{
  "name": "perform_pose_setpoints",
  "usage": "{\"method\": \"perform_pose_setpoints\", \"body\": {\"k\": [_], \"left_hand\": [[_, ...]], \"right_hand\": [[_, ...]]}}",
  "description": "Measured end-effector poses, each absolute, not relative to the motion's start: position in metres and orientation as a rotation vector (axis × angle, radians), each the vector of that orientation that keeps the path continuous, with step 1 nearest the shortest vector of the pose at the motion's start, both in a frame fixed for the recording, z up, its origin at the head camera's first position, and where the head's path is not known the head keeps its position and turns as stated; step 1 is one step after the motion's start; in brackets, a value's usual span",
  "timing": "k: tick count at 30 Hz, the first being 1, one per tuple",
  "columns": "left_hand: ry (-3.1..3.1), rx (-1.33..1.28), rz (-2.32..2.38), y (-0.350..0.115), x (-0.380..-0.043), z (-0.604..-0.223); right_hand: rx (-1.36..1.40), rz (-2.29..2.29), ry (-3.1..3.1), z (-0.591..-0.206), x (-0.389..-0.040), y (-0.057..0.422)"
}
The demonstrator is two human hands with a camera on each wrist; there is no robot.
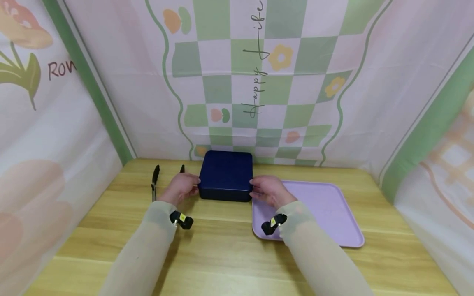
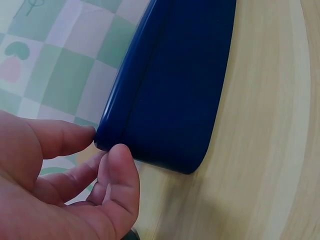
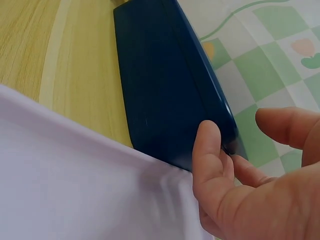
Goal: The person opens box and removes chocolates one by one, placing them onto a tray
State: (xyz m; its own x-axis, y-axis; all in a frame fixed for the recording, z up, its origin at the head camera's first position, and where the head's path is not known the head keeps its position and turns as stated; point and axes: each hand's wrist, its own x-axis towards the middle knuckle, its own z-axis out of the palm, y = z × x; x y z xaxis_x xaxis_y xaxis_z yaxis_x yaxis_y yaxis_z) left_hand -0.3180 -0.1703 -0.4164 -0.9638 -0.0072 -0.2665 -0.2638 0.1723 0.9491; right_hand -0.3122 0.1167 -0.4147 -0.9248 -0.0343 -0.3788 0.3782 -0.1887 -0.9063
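A dark blue lidded box (image 1: 226, 170) stands near the back edge of the wooden table, a thin seam running round its side below the top. At its left side my left hand (image 1: 182, 187) pinches the lid's edge, the thumb (image 2: 75, 137) against the top rim and a bent finger (image 2: 122, 162) at the seam. On the opposite side is my right hand (image 1: 270, 190). Its fingers (image 3: 207, 145) touch the box's side near the corner, while the thumb (image 3: 280, 122) stands apart from the rim in the right wrist view.
A lilac tray (image 1: 348, 222) lies at the right, its left edge close against the box and partly under my right forearm. Black-handled metal tongs (image 1: 155, 176) lie left of my left hand. Another black tip (image 1: 182, 168) shows behind that hand. Printed cloth (image 1: 148, 102) hangs behind the table.
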Motion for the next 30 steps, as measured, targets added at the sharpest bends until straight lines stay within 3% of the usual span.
{"method": "perform_pose_setpoints", "body": {"k": [23,30], "left_hand": [[2.230,-0.258,1.863,-0.175,-0.314,-0.404],[2.093,-0.139,1.895,-0.180,-0.304,-0.396]], "right_hand": [[0.362,-2.091,1.936,-0.405,-0.311,0.115],[0.238,-2.090,1.895,-0.404,-0.304,0.123]]}}
